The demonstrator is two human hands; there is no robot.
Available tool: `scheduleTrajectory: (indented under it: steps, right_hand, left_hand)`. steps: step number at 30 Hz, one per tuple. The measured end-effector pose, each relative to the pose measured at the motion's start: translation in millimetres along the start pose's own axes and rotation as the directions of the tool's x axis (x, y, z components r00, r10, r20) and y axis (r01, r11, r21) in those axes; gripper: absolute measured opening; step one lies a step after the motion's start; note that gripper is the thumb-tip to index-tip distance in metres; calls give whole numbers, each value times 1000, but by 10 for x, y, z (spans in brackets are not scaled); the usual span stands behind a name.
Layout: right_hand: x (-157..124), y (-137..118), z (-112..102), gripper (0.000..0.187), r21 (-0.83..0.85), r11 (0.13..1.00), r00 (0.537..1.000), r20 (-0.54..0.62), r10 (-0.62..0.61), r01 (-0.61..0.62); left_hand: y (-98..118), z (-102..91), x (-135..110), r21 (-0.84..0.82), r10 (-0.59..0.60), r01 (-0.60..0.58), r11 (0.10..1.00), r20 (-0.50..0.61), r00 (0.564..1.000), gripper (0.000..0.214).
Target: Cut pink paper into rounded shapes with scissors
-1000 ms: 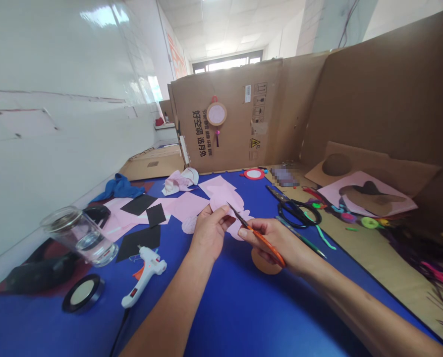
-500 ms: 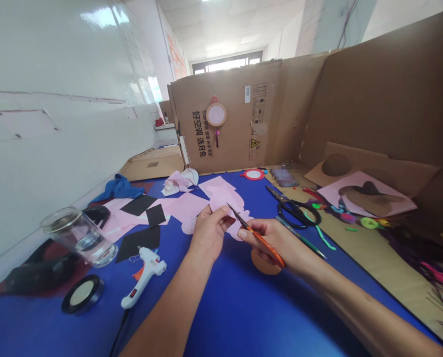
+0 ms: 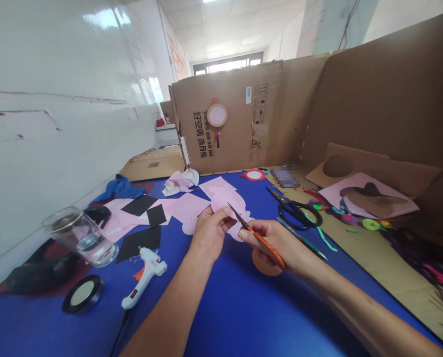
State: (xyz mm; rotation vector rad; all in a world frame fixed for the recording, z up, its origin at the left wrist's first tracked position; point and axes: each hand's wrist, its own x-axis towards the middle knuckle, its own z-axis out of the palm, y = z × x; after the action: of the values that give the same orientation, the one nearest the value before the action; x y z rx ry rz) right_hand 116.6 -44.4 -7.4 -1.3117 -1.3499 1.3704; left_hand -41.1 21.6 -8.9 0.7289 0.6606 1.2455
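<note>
Pinched between the thumb and fingers of my left hand (image 3: pixel 211 232) is a piece of pink paper (image 3: pixel 229 197) with a rounded, lobed outline. My right hand (image 3: pixel 271 235) grips orange-handled scissors (image 3: pixel 268 248), whose blades point up and left across the paper, close to my left thumb. From here I cannot tell how far the blades are apart. Below my right hand lies a round tan disc (image 3: pixel 266 265), partly covered by the hand. More pink sheets (image 3: pixel 189 207) lie on the blue table (image 3: pixel 221 317) beyond my left hand.
On the left are a white glue gun (image 3: pixel 145 277), a glass jar (image 3: pixel 82 235), its lid (image 3: pixel 83 294) and black squares (image 3: pixel 141 243). Large black scissors (image 3: pixel 298 210) and a green pen (image 3: pixel 303 239) lie right. Cardboard panels (image 3: pixel 288 114) stand behind.
</note>
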Motion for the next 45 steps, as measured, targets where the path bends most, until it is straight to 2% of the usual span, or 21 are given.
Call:
scheduleTrajectory:
  steps: [6, 16, 24, 45]
  right_hand:
    - [-13, -6, 2, 56, 1, 1000, 1000, 2, -9, 9]
    - [52, 121, -2, 53, 31, 999, 1000, 12, -8, 7]
    - [28, 57, 5, 55, 17, 1000, 1000, -2, -2, 2]
    - [46, 90, 8, 53, 3, 1000, 1000, -1, -8, 8]
  left_hand:
    - [2, -6, 4, 3, 0, 0, 1000, -2, 1000, 30]
    - [-10, -14, 13, 12, -5, 5, 1000, 11, 1000, 29]
    - [-12, -14, 8, 20, -8, 8, 1000, 5, 1000, 29]
    - [-11, -3, -8, 29, -17, 16, 999, 4, 1000, 27]
